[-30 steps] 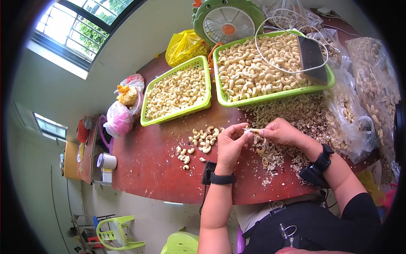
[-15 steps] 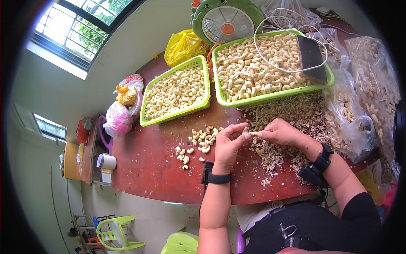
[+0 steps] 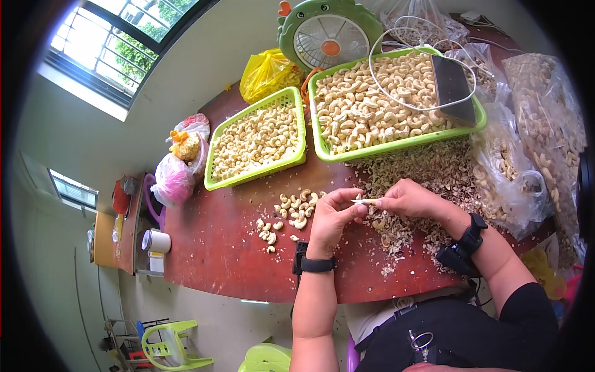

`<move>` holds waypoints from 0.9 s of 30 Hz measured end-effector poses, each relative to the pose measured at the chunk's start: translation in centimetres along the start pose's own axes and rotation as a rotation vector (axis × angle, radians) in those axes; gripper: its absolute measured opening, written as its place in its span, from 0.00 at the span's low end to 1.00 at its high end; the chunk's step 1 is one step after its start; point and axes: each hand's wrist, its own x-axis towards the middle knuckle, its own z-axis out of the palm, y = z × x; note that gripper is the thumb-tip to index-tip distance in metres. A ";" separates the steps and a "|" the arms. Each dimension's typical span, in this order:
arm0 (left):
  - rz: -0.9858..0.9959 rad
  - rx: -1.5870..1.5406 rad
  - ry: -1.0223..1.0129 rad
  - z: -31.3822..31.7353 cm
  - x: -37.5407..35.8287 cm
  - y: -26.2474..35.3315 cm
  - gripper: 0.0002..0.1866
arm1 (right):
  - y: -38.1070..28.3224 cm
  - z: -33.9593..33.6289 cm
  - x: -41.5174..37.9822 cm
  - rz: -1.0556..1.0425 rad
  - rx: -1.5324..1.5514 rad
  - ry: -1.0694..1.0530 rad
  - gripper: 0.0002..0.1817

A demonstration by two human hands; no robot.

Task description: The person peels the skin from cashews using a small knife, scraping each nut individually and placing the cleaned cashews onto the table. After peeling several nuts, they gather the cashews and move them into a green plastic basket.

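My left hand (image 3: pixel 333 218) is closed in a pinch, with its thumb and fingers around something too small to make out. My right hand (image 3: pixel 410 198) grips a thin, pale stick-like tool (image 3: pixel 367 201), whose tip reaches to the left fingertips. Left of my left hand, loose cashews (image 3: pixel 300 208) lie on the red table (image 3: pixel 229 254). Beneath and behind my right hand spreads a heap of peeled skins and crumbs (image 3: pixel 409 167).
Two green baskets of cashews, a smaller one (image 3: pixel 290 162) and a larger one (image 3: pixel 396 146), stand beyond the hands. A fan (image 3: pixel 331 47) is behind them. Plastic bags (image 3: pixel 511 186) line the right side. A phone (image 3: pixel 454 90) with a white cable rests on the larger basket.
The view has shifted slightly. My left hand's fingertips have changed position, and more of the pale tool shows between the hands.
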 end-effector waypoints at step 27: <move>0.098 0.030 -0.026 0.4 0.0 -0.1 0.19 | -0.1 0.3 0.0 0.038 0.008 0.008 0.22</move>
